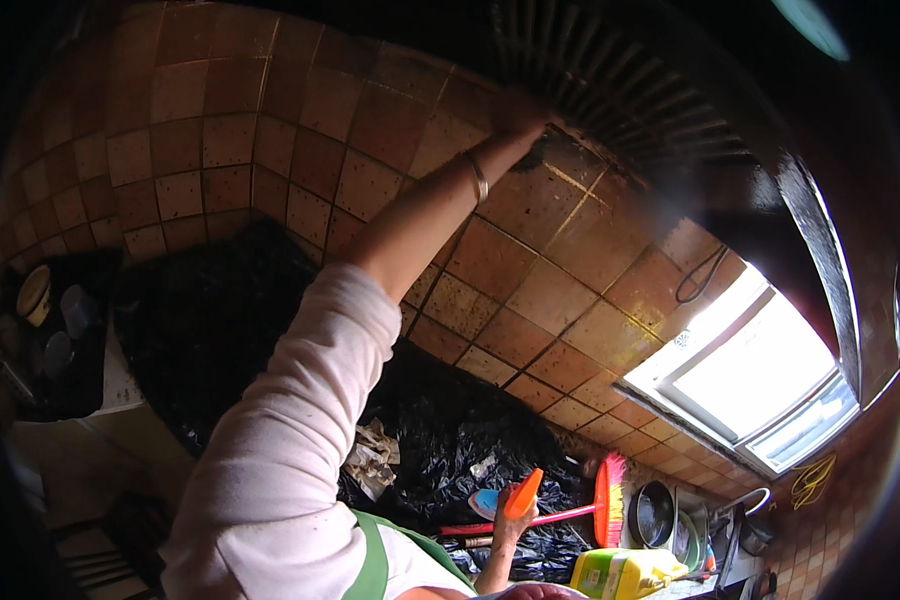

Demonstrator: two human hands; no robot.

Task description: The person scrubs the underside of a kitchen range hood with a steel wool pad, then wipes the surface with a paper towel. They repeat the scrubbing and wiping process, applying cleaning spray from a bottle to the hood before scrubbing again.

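My left arm, in a pushed-up pale sleeve with a metal bangle (480, 178), reaches up across the tiled wall (525, 232). My left hand (523, 112) is at the top of the wall, by the slatted dark metal underside of what looks like a range hood (630, 90); shadow and blur hide its fingers and anything in them. Lower down, my right hand (517, 514) grips an orange plastic object (525, 493). Beside that hand is a flat blue item (484, 502). A broom (609, 501) with pink and yellow bristles and a red handle lies close by.
Black plastic sheeting (465, 405) covers the counter, with crumpled paper (373, 457) on it. A yellow-green plastic jug (622, 574), a black pan (652, 514) and a faucet (750, 499) are lower right. A window (757, 360) is at right; containers (34, 295) stand at left.
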